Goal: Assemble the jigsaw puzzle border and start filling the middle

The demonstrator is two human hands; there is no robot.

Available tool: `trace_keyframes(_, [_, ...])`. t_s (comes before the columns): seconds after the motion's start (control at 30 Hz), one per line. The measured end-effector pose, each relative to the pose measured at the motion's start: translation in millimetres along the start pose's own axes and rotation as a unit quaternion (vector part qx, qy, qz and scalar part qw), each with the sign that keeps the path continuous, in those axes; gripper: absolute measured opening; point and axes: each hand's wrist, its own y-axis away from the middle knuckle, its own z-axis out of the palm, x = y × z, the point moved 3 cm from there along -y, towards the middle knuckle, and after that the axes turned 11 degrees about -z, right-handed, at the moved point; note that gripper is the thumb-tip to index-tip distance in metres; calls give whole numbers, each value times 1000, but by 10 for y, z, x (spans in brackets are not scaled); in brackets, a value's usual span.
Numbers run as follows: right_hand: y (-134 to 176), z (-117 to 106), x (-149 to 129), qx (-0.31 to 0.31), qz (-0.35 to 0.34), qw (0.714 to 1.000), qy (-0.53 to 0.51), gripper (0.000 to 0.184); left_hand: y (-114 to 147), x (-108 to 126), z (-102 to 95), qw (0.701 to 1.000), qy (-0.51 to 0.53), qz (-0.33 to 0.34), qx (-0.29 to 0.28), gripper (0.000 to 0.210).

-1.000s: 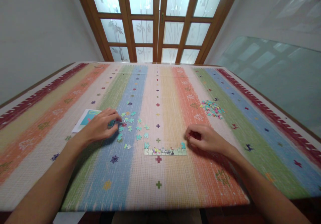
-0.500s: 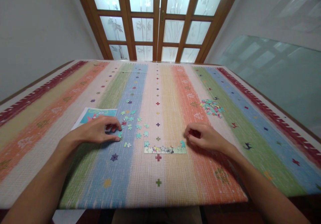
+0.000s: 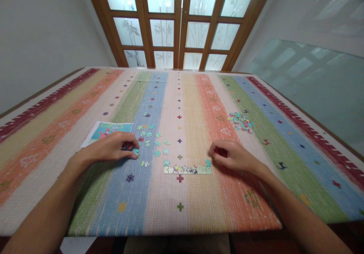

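My left hand (image 3: 118, 146) rests at the left, its thumb and fingers closed around a small teal puzzle piece (image 3: 136, 152). The lower right corner of a picture sheet (image 3: 98, 132) lies beneath or behind this hand. Several loose teal puzzle pieces (image 3: 157, 143) are spread just to its right. In front of me sits a joined strip of puzzle (image 3: 186, 169), one row long, with a teal piece standing up at each end. Beside the strip's right end, my right hand (image 3: 231, 155) lies on the cloth with curled fingers and nothing visible in them.
A heap of mixed puzzle pieces (image 3: 241, 122) lies farther back on the right. The table wears a striped cloth (image 3: 182, 204), whose front edge is close to me. Glazed wooden doors (image 3: 179, 26) stand beyond the far edge, with walls on both sides.
Hardly anything differs. Both hands keep their places, and the whole view has shifted very slightly.
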Motion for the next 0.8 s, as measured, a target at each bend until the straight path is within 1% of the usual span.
trace_keyframes(0.1, [4, 1, 9, -1, 3, 1000, 2, 14, -14, -7, 2, 1000, 8, -1, 4, 24])
trace_keyframes(0.27, [9, 6, 17, -6, 3, 1000, 1, 14, -14, 13, 3, 999, 23, 23, 6, 21])
trace_keyframes(0.47, [5, 22, 20, -9, -4, 1000, 5, 15, -10, 64, 13, 1000, 15, 10, 14, 22])
trace_keyframes(0.57, [7, 31, 19, -13, -3, 1000, 3, 15, 8, 117, 0, 999, 21, 14, 24, 24])
trace_keyframes(0.67, [8, 30, 14, -14, -3, 1000, 2, 15, 37, 186, -33, 998, 40, 21, 41, 23])
trace_keyframes(0.8, [1, 22, 0, -16, -8, 1000, -3, 16, 32, 285, -22, 994, 95, 16, 44, 24])
